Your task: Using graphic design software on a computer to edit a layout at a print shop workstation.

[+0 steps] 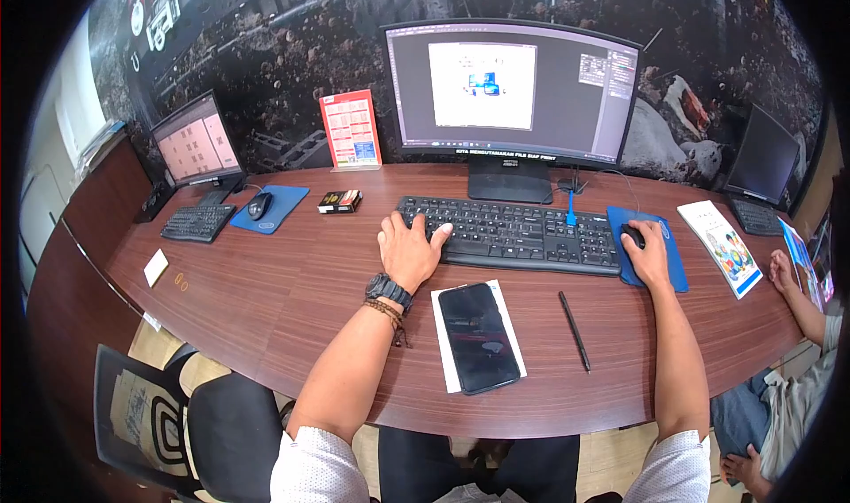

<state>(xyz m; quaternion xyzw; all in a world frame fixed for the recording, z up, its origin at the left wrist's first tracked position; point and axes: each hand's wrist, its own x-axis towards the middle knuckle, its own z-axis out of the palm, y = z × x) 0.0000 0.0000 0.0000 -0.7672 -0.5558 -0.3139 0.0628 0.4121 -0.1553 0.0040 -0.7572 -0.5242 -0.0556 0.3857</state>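
My left hand (412, 250) rests on the left end of a black keyboard (513, 231), fingers spread over the keys and thumb out to the right. A dark watch (390, 290) and brown bead bracelets circle that wrist. At the keyboard's right end, my right hand (649, 253) is curved over a black mouse (631, 236), which it partly hides. Under the mouse lies a blue mouse pad (675, 271). Behind the keyboard stands a wide curved monitor (584, 104), lit with an editing window that holds a white page. A blue cable end (571, 209) hangs over the keyboard's top edge.
Between my forearms lie a black phone (479, 336) on white paper and a black pen (574, 330). A booklet (722, 248) sits at right, near another person's hand (782, 271). Leftward are a small box (340, 202), a red-framed card stand (351, 131), a second computer (197, 140) and a chair (239, 432).
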